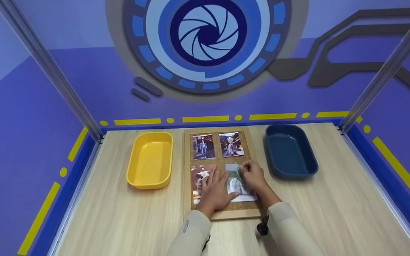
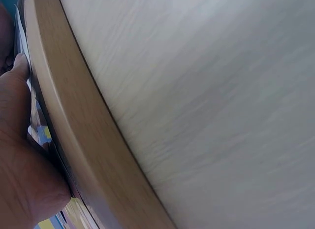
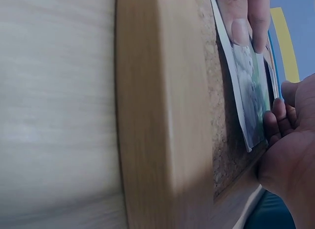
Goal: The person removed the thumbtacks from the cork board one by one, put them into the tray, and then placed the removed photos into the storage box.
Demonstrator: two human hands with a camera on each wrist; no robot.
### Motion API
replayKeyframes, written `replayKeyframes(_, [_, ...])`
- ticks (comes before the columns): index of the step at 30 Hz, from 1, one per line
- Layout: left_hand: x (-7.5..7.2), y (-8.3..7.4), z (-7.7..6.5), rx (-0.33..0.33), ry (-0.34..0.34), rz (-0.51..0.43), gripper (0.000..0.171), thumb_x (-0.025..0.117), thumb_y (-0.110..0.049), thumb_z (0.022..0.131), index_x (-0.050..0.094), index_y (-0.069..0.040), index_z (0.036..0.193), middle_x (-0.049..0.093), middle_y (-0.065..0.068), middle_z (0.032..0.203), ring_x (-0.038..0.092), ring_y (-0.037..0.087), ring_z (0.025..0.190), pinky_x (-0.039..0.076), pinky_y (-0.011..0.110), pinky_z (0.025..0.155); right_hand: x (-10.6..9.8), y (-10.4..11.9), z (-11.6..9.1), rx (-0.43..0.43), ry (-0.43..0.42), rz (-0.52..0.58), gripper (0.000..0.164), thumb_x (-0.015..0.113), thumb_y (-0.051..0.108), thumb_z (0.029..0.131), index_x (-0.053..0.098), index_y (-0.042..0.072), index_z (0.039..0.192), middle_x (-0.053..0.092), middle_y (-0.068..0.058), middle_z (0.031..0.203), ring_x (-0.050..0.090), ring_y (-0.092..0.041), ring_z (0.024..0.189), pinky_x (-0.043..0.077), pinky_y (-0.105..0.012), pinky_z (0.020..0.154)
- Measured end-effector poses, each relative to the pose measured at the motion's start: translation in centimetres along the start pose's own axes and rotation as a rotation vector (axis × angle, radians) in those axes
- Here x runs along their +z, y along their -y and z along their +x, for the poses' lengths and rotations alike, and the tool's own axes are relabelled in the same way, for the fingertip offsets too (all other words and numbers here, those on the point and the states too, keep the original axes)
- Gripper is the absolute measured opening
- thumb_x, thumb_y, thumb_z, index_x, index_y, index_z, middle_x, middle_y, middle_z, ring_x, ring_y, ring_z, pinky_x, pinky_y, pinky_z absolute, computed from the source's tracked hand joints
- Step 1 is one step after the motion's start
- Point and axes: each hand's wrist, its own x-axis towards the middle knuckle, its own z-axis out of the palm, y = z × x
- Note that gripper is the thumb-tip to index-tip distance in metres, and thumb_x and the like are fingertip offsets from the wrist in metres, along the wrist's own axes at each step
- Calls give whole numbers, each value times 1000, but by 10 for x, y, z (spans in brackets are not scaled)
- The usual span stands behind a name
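On the wood-framed cork board point(image 1: 222, 215) lies a photo of white, fluffy-looking figures point(image 1: 235, 185) at the lower right. My left hand point(image 1: 215, 192) is spread flat, fingers over the lower left photo point(image 1: 196, 177) and thumb on the white-figure photo's left part. My right hand point(image 1: 254, 176) pinches with curled fingertips at that photo's upper right corner; I cannot tell what small thing is between them. In the right wrist view, the photo point(image 3: 253, 98) lies along the cork point(image 3: 221, 115), its near corner slightly raised, beside the right hand point(image 3: 290, 135).
Two more photos, a standing figure point(image 1: 203, 147) and a person in pale dress point(image 1: 231, 145), are on the board's upper half. A yellow tray point(image 1: 171, 160) stands left of the board, a dark blue tray point(image 1: 311, 160) to the right. Behind the table rises a printed wall point(image 1: 84, 78).
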Motion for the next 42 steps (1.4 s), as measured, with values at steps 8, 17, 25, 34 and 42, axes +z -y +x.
replayKeyframes(8, [1, 5, 0, -1, 5, -18, 90, 66, -66, 95, 36, -22, 168, 17, 17, 180, 12, 38, 169, 16, 69, 131, 2, 0, -2, -12, 10, -1, 7, 62, 7, 104, 62, 5, 98, 59, -5, 88, 54, -16, 83, 44, -27, 74])
replayKeyframes(17, [-1, 2, 3, -6, 15, -24, 90, 66, -67, 95, 36, -23, 168, 16, 17, 180, 11, 38, 169, 15, 71, 131, -3, 2, 1, 0, 20, 24, 10, 61, 11, 106, 60, 6, 99, 56, -4, 90, 53, -18, 86, 44, -29, 75])
replayKeyframes(25, [-1, 2, 3, -18, 18, -13, 90, 65, -68, 95, 34, -25, 168, 13, 14, 181, 9, 35, 170, 15, 69, 132, -4, 0, 2, -20, 36, 76, 11, 60, 8, 106, 56, 5, 96, 52, -3, 89, 51, -17, 84, 43, -28, 73])
replayKeyframes(34, [7, 0, 0, -2, 28, -3, 91, 64, -69, 95, 32, -26, 169, 12, 16, 181, 7, 36, 170, 15, 69, 132, -6, -7, -7, -33, -31, 108, 8, 58, 6, 106, 58, 2, 100, 55, -5, 89, 52, -16, 83, 44, -27, 73])
replayKeyframes(42, [9, 4, 6, 7, 7, -31, 92, 67, -66, 94, 35, -23, 168, 16, 17, 180, 11, 38, 169, 18, 69, 131, -9, 2, -6, -67, -67, 117, 9, 60, 3, 105, 58, 2, 96, 53, -4, 85, 52, -16, 80, 44, -26, 70])
